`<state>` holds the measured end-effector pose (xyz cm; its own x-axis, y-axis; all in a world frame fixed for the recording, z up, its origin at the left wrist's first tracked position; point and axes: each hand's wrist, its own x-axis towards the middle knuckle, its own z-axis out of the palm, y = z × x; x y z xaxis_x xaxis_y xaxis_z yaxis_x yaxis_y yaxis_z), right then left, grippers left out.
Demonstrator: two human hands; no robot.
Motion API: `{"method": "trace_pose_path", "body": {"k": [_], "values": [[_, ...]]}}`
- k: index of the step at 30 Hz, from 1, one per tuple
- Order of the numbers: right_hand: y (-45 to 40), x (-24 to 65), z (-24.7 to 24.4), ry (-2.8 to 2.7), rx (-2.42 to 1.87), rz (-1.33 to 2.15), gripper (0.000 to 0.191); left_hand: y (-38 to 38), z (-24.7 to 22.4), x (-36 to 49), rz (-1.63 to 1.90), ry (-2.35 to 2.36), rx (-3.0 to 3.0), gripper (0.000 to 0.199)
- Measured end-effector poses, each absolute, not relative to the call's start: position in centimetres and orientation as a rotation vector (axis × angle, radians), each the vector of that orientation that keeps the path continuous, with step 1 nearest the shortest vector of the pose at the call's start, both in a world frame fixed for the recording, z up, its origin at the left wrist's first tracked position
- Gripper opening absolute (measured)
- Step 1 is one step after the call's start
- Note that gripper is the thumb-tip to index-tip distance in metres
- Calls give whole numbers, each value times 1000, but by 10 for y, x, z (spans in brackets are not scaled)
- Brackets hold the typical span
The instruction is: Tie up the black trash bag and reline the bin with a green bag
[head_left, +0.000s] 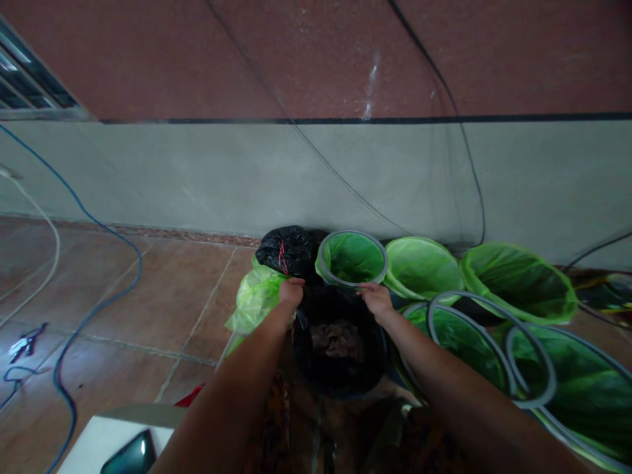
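In front of me stands a bin lined with a black garbage bag [340, 378]; crumpled brownish material [337, 339] lies inside it. My left hand [292, 290] is closed on the bag's far left edge. On the far right edge, my right hand [375, 298] pinches the same bag. Close to my left hand are a black bag bundle with a red tie [285, 251] and a crumpled light green bag [257, 299]. Just beyond my right hand sits a green-lined bin with a grey rim [351, 258].
More green-lined bins [424, 266] stand along the wall and to the right, with a loose grey ring [546, 368] over some. A blue cable [111, 299] and keys [24, 343] lie on the tiles at left. A phone [131, 454] rests on a white surface at lower left.
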<state>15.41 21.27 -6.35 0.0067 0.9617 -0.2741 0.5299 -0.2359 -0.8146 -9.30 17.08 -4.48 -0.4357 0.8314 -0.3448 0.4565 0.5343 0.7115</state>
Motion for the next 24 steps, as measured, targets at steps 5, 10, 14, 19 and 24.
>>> {"method": "trace_pose_path", "body": {"k": [5,10,14,19,24], "values": [[210,164,-49,-1562,-1887,1147,39,171,-26,-97,571,2037,1207,38],[194,171,-43,-2087,-1947,956,43,162,-16,-88,367,1993,1402,55],[186,175,-37,-2408,-1963,689,28,150,-9,-80,211,1973,1566,40],[186,190,-30,-2260,-2073,689,30,143,-1,-82,111,2064,1630,34],[180,207,-29,-2121,-2134,791,20,138,6,-97,90,2111,1584,28]]}}
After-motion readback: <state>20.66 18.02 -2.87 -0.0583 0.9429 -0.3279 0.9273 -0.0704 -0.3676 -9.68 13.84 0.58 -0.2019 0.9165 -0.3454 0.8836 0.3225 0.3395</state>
